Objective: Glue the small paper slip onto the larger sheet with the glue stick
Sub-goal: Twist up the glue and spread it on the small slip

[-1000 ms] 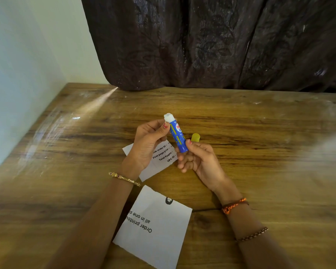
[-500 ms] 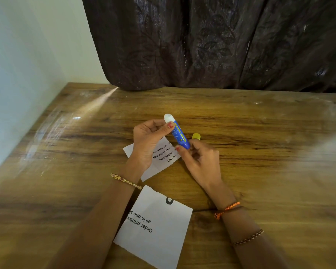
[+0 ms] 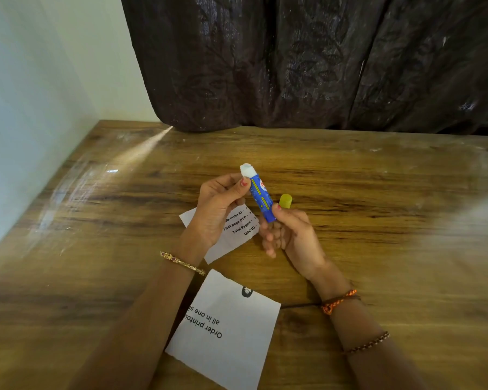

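Above the slip (image 3: 231, 235), both hands pinched the uncapped glue stick (image 3: 261, 198): left hand (image 3: 217, 209) near its tip, right hand (image 3: 290, 235) at the base, likely twisting glue out. Sheet (image 3: 228, 333) waited nearer, cap (image 3: 285, 201) beside.

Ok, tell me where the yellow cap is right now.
In the head view the yellow cap stands on the wooden table just right of the blue glue stick, close beyond the right hand.

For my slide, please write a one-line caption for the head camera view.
Both hands, left and right, hold an uncapped blue glue stick above two printed papers on a wooden table.
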